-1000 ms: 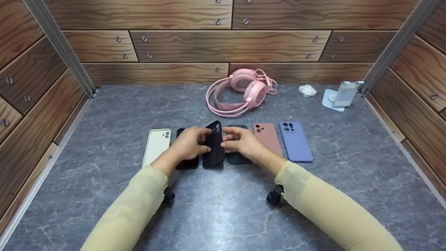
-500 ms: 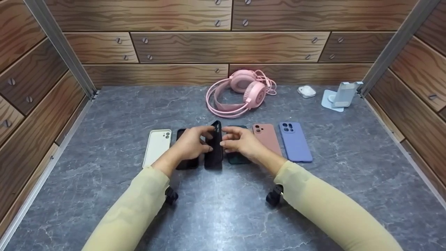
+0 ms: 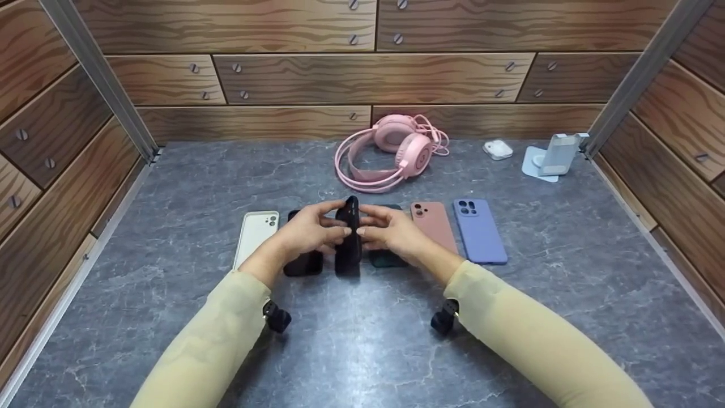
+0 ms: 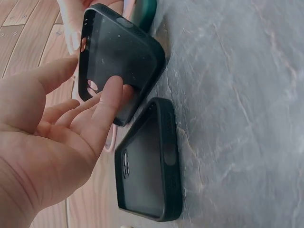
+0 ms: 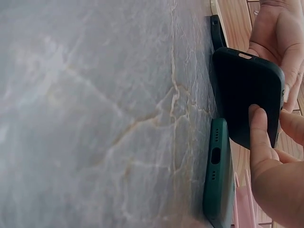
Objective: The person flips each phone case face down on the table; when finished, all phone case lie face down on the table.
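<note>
Black phone case point(image 3: 348, 252) tilted up mid-row; left hand point(image 3: 308, 229), spread, touches its inside; right hand point(image 3: 401, 233) touches its back, whether pinching I cannot tell; green case point(image 5: 216, 175) lies just right.

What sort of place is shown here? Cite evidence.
Probably a staged work booth: wood-print panels and metal corner posts wall three sides of a marble-patterned tabletop bearing phone cases.

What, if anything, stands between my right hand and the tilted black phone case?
Nothing visible: the right hand has its fingers against the tilted black phone case. The dark green case lies on the table close by, not between them.
</note>
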Available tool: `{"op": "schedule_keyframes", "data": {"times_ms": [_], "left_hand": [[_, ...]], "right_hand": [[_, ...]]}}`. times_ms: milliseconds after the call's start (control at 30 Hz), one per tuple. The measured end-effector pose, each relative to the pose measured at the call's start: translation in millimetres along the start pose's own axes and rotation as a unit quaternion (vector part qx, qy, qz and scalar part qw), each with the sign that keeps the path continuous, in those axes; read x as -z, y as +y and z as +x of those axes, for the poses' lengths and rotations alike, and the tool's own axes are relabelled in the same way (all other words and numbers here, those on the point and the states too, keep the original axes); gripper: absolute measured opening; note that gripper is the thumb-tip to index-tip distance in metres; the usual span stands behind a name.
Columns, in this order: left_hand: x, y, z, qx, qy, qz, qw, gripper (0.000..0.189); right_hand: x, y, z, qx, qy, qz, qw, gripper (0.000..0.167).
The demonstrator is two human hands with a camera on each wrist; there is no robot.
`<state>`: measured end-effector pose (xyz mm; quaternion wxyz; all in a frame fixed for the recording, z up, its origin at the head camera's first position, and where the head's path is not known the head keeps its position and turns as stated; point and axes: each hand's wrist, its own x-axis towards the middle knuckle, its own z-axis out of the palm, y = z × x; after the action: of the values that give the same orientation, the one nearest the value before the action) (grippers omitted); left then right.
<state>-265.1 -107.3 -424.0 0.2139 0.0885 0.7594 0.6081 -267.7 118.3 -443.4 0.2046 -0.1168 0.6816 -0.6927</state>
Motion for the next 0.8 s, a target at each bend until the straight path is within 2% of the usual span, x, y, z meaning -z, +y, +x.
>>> {"op": "schedule_keyframes", "data": {"times_ms": [167, 300, 800], "left_hand": [[-1.9, 0.8, 1.2, 0.013, 0.005, -0.043, 0.999, 0.071], [-3.8, 2.6, 1.6, 0.019, 0.015, -0.056, 0.9982, 0.071], [-8.3, 5.0, -0.4, 0.016, 0.024, -0.055, 0.9981, 0.073]], "right_hand": [[-0.7, -1.8, -0.1, 0.004, -0.011, 0.011, 0.9999, 0.061], [-0.9, -2.8, 0.2, 0.004, -0.011, 0.011, 0.9999, 0.06], [-1.2, -3.0, -0.6, 0.001, -0.002, -0.009, 1.0, 0.056]]}}
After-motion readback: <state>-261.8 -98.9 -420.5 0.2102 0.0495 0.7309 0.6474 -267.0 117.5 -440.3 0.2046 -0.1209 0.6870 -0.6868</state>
